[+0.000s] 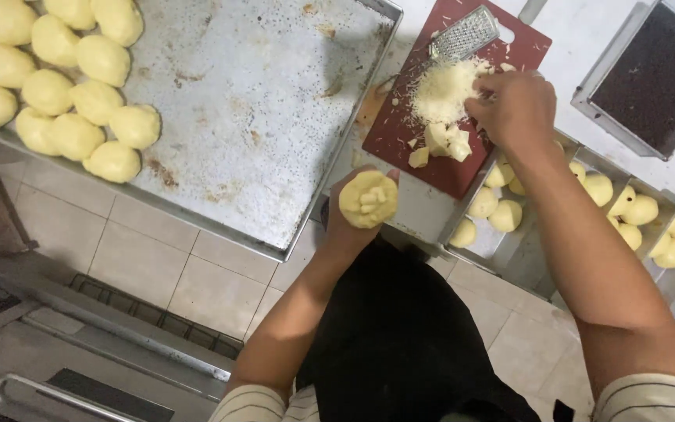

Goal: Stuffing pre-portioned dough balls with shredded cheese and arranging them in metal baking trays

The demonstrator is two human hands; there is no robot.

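Observation:
My left hand (347, 228) cups a flattened round of yellow dough (368, 198) with small cheese cubes on top, held over the edge of a large metal baking tray (259, 117). My right hand (514, 108) reaches into a pile of grated cheese (441, 90) on a dark red cutting board (400, 129), fingers pinched at the pile. Cheese chunks (441, 143) lie just below the pile. A metal grater (464, 35) rests at the board's top.
Several shaped dough balls (56, 86) fill the tray's left side. A second metal tray (509, 242) under my right arm holds several dough portions (634, 215). A pan of dark granules (654, 74) sits at the upper right. Tiled floor and oven metalwork (80, 344) lie below.

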